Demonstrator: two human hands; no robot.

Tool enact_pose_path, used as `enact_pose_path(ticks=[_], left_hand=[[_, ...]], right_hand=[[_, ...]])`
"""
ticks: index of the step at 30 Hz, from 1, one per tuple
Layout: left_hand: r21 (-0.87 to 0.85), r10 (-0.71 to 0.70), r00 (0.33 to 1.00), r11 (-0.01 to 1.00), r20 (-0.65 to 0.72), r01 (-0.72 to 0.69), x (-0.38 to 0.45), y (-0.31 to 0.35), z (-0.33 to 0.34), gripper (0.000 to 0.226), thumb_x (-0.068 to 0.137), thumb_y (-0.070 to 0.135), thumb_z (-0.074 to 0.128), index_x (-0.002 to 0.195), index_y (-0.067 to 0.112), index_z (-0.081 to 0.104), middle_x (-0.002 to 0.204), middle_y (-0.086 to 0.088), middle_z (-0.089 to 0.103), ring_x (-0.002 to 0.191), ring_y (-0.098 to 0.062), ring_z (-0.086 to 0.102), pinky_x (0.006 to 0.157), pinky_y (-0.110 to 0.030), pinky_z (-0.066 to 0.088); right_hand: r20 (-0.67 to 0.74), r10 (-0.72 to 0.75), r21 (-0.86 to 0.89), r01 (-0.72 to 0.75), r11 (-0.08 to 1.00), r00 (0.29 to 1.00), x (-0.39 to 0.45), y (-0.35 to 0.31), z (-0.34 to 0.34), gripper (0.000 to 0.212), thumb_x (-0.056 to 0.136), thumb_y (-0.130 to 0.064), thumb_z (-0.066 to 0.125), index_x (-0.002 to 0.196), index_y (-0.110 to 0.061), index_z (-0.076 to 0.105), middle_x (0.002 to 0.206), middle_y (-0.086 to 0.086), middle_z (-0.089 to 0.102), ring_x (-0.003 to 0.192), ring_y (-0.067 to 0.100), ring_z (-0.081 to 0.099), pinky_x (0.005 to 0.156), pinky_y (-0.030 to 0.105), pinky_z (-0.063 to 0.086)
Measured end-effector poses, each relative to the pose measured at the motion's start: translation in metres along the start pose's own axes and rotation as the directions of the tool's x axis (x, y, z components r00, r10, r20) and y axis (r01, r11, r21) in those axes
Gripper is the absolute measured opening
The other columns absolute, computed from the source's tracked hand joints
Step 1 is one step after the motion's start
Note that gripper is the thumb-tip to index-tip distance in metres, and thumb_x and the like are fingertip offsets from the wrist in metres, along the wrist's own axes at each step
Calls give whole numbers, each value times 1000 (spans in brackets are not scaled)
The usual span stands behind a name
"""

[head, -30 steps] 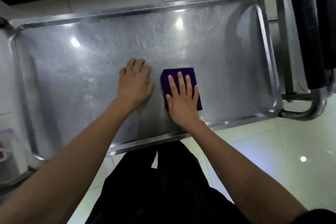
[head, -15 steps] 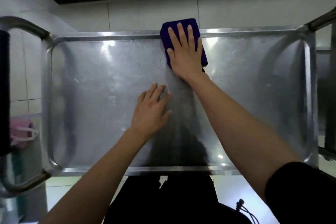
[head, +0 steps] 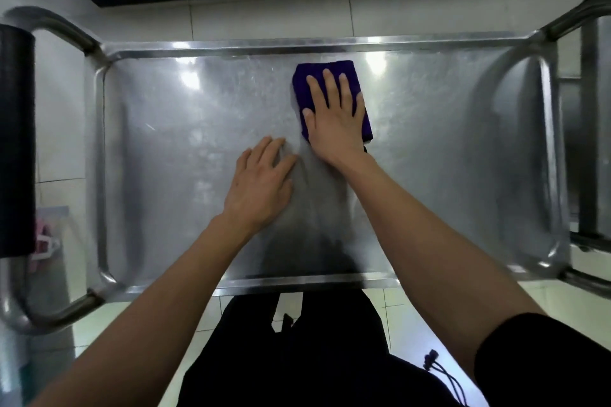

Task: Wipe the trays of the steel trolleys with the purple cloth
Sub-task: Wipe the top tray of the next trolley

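The steel trolley's top tray (head: 165, 142) fills the view, shiny and streaked. A folded purple cloth (head: 317, 74) lies flat on it, right of centre and a little short of the far rim. My right hand (head: 334, 116) presses on the cloth with straight, spread fingers, covering most of it. My left hand (head: 261, 182) rests flat on the bare steel just to the near left of the cloth, fingers straight.
A black padded push handle (head: 16, 142) on a steel tube stands at the left end. Steel frame bars (head: 588, 149) of another trolley stand at the right. Pale floor tiles and a wall with a dark strip lie beyond. A pink object (head: 41, 241) sits low left.
My right hand slid the cloth from near me out over the far rim, then back toward me onto the tray. My left hand stayed flat on the steel.
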State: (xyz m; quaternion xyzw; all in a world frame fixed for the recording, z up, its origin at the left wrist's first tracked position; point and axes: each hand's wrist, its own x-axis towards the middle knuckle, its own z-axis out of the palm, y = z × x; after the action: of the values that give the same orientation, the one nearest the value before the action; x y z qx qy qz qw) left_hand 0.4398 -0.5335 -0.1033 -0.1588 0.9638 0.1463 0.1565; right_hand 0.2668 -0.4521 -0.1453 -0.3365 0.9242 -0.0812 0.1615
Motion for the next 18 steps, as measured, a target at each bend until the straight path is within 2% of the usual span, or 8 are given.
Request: enact_pose_path(ticks=[7, 13, 18], left_hand=[[50, 71, 995, 996, 68, -75, -33, -12, 1, 46, 98, 35, 47, 142, 22, 50, 160, -11, 25, 150, -31, 15, 116, -53, 24], [74, 75, 978, 993, 193, -91, -48, -23, 2, 59, 96, 36, 49, 151, 26, 31, 164, -8, 9, 151, -31, 4, 112, -59, 27], [90, 86, 973, 990, 214, -107, -53, -20, -1, 63, 97, 36, 49, 154, 25, 25, 166, -8, 2, 152, -32, -1, 112, -63, 25]], right_hand=[[5, 73, -33, -73, 997, 997, -115, -15, 30, 61, 103, -45, 16, 159, -28, -1, 167, 3, -4, 153, 27, -6, 121, 54, 0], [7, 132, -41, -131, 990, 991, -201, -26, 51, 61, 102, -47, 16, 158, -28, 1, 167, 4, 0, 153, 27, -1, 121, 55, 6], [4, 171, -62, -170, 983, 985, -266, -36, 63, 60, 103, -45, 15, 159, -28, 0, 167, 3, -1, 153, 26, -2, 122, 54, 9]])
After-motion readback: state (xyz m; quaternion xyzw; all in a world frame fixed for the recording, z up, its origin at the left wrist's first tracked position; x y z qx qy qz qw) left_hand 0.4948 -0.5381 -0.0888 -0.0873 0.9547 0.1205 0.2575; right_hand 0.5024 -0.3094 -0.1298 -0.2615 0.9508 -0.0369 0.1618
